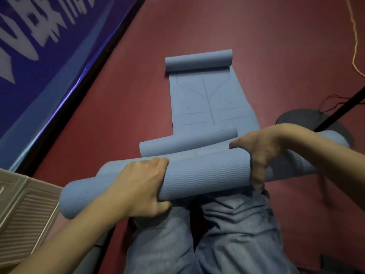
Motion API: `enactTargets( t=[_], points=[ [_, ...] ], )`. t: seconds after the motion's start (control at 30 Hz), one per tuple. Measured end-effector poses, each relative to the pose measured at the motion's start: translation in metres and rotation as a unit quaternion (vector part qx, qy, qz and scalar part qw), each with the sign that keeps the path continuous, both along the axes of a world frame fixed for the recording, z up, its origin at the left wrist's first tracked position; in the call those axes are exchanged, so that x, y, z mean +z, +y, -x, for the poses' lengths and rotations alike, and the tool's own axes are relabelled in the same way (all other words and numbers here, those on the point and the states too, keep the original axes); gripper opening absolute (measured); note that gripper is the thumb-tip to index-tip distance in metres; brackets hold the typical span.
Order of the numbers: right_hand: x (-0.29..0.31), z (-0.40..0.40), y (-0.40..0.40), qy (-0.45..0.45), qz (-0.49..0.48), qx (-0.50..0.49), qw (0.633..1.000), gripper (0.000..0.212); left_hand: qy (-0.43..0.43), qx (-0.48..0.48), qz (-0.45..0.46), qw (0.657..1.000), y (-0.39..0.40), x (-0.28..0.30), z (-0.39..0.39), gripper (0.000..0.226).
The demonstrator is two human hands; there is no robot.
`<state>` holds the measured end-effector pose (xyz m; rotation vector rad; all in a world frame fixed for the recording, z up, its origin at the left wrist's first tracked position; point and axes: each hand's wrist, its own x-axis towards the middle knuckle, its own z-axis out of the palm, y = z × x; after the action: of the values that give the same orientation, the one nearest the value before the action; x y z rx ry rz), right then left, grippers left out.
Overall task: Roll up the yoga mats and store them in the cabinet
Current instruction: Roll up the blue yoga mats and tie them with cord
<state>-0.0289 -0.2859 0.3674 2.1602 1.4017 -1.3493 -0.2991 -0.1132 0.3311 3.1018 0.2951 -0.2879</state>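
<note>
Red floor (122, 115) below, both hands' fingers clamp the roll (207, 173); left hand (138, 186), right hand (260, 153) should squeeze evenly, keeping ends flush.

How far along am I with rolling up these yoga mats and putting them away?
Done: one blue mat is fully rolled, gripped by your left hand and right hand. Not stored yet: it's held above your knees. Left: the second mat on the red floor lies mostly flat, curled at both ends. A louvred panel, maybe the cabinet, is at your left.

Yoga mat (207, 173) — matt (ribbed) foam.
</note>
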Motion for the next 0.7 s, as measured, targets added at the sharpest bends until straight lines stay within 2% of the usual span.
enactTargets(
  t=[0.1, 0.23, 0.33, 0.43, 0.53, 0.7],
  points=[
    [-0.003, 0.003, -0.003, -0.009, -0.03, -0.016, 0.999, 0.088, 0.047, 0.014, -0.061, 0.997, -0.009, -0.008, -0.005, 0.096],
    [-0.003, 0.008, -0.017, -0.08, -0.079, -0.017, 0.994, 0.097, -0.025, 0.026, -0.066, 0.997, -0.008, -0.02, -0.004, 0.081],
    [0.002, 0.016, -0.025, -0.14, -0.117, -0.014, 0.983, 0.091, -0.022, 0.038, -0.048, 0.998, -0.004, -0.016, -0.009, 0.072],
    [0.002, 0.022, -0.029, -0.173, -0.185, -0.005, 0.967, 0.087, 0.046, 0.053, 0.006, 0.997, 0.011, -0.002, -0.021, 0.066],
    [0.001, 0.024, -0.029, -0.179, -0.202, -0.004, 0.963, 0.09, 0.105, 0.054, 0.045, 0.992, 0.025, 0.014, -0.038, 0.068],
    [-0.011, 0.028, -0.034, -0.282, -0.228, 0.073, 0.929, 0.085, 0.18, 0.084, 0.164, 0.966, 0.035, 0.026, -0.061, 0.066]
  ],
)
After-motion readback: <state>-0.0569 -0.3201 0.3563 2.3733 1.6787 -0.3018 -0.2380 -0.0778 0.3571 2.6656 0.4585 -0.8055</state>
